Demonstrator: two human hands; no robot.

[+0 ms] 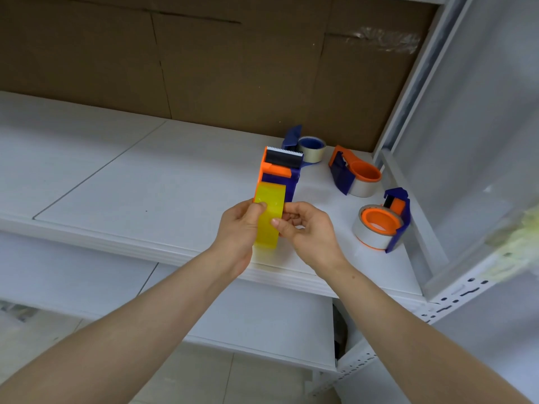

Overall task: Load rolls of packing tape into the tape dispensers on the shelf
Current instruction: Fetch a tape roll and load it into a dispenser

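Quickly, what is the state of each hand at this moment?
Left hand: grips the yellow tape roll.
Right hand: pinches the same roll.

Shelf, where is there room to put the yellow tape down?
The left part of the shelf is bare, from the cardboard wall to the front edge. The right corner is crowded: the back dispenser, the middle dispenser and the front dispenser lie close together there. The left hand and right hand hold the yellow tape.
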